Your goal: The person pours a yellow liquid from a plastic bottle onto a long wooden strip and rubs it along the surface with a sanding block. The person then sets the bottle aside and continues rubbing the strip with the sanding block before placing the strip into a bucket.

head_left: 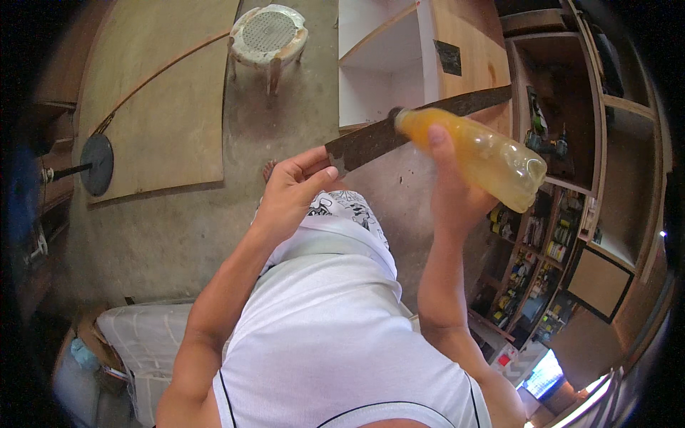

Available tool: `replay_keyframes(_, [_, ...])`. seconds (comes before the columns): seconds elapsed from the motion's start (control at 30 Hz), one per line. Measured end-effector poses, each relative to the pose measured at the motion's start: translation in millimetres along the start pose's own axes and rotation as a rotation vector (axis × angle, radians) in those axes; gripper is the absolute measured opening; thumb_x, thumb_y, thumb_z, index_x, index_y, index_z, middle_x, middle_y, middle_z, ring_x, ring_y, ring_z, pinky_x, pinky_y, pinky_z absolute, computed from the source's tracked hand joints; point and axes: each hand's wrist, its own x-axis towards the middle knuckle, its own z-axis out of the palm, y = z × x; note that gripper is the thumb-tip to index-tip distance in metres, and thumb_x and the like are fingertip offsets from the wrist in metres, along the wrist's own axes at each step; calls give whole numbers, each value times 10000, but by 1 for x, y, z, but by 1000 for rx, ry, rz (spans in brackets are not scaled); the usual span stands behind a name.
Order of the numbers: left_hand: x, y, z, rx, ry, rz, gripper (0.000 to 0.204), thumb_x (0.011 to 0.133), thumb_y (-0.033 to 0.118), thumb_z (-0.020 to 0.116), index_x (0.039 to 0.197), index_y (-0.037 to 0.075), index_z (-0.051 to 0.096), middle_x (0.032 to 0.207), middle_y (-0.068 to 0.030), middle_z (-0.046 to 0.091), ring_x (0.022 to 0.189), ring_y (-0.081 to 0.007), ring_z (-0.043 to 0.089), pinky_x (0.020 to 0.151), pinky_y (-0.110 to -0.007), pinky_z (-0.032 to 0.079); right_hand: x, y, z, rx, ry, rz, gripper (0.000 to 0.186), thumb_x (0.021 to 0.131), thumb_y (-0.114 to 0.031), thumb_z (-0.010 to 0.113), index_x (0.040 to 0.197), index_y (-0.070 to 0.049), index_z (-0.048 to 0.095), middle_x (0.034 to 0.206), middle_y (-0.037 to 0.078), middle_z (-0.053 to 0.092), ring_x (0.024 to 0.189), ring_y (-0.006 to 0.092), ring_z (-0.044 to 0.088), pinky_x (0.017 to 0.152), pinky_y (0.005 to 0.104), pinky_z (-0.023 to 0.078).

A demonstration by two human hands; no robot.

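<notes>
In my right hand [457,189] is a clear plastic bottle [485,153] with yellow-orange contents, tilted so its dark-tipped neck points left. The thumb lies along its side and the fingers wrap underneath. My left hand [294,189] pinches the near end of a long dark brown strip [371,146] between thumb and fingers. The strip runs up and to the right, passing behind the bottle neck, and reaches the wooden cabinet [467,43]. Whether the bottle tip touches the strip, I cannot tell.
A worn white stool [267,32] stands ahead. Left of it lies a large plywood sheet [157,100], with a round dark disc [97,165] at its edge. An open white cabinet box [385,78] is ahead. Shelves with small items [531,250] line the right.
</notes>
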Motion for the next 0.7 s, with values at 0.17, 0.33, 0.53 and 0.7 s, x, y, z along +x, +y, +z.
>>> replay_keyframes(0.17, [1,11,-2,-47,-59,-84,456,1025,27,688,1455,-87,587,1389,-157,689,1277,-216,667,1151,-368,512,-25,-4,-3,60,-294,157,457,857,-166,937,1200,-4,681,1055,84,760,936,152,736,850,309,609])
replay_keyframes(0.33, [-1,14,-3,-138,-140,-53,518,1040,153,614,1487,-101,549,1439,-214,662,1308,-286,666,1198,-420,464,-19,1,2,-63,-459,36,432,865,-151,922,1201,-27,680,1065,82,761,967,140,733,865,293,602])
replay_keyframes(0.53, [-2,8,-9,-281,-149,-48,671,1039,357,502,1500,-129,521,1485,-279,621,1358,-370,635,1253,-505,384,-21,11,-1,18,-541,24,437,866,-166,926,1197,-25,679,1044,86,770,937,138,739,832,288,603])
replay_keyframes(0.7, [-6,6,-9,-306,-143,-49,743,1049,460,458,1507,-121,523,1509,-293,597,1380,-384,615,1255,-510,375,-17,7,-1,-27,-591,-25,455,854,-166,936,1201,-23,677,1048,84,767,932,140,732,827,292,600])
